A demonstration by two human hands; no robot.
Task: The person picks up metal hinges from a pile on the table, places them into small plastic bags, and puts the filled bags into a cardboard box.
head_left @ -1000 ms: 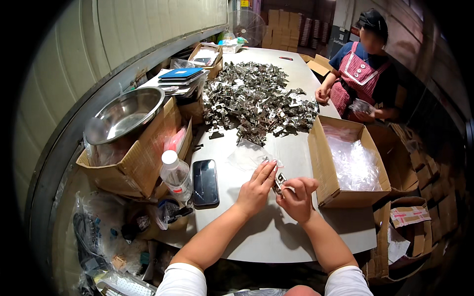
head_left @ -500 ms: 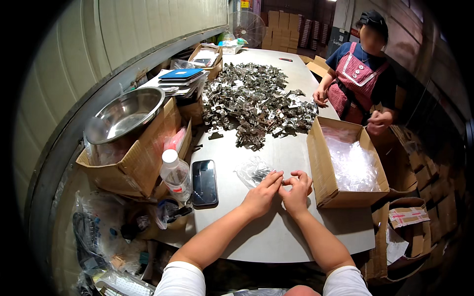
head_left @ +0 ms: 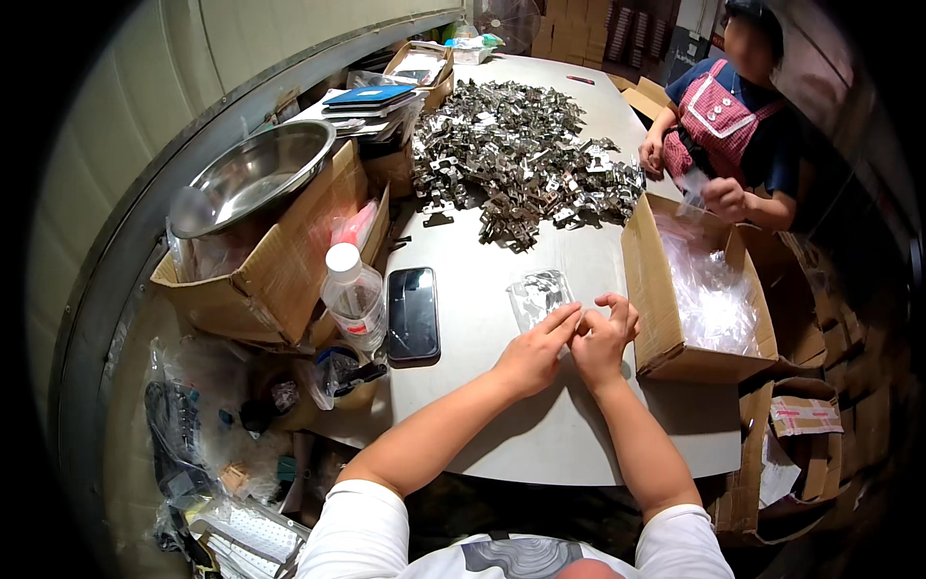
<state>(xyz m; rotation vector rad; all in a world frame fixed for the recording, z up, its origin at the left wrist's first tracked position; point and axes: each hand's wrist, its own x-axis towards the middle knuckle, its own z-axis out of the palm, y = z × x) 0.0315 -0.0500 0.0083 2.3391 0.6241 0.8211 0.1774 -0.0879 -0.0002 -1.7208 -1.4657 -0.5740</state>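
Observation:
A small clear plastic bag (head_left: 536, 292) with metal pieces inside lies on the grey table in front of me. At its near edge, my left hand (head_left: 533, 355) has its fingers pressed together on the plastic. Close beside it, my right hand (head_left: 602, 340) pinches the same edge with thumb and forefinger, its other fingers curled. The fingertips nearly touch and partly cover the edge they hold. Beyond the bag spreads a big heap of shiny bent metal clips (head_left: 521, 154).
On the right stands a cardboard box (head_left: 666, 338) of clear bags, with a co-worker's hand (head_left: 725, 198) above it holding one. To the left are a phone (head_left: 413, 317), a plastic bottle (head_left: 355, 307) and a steel basin (head_left: 260, 174) on a carton (head_left: 280, 280).
The whole view has shifted, so the table sits higher. My hands keep hold of the bag's edge, and the bag lies flatter. The co-worker's hand now holds a clear bag over the box.

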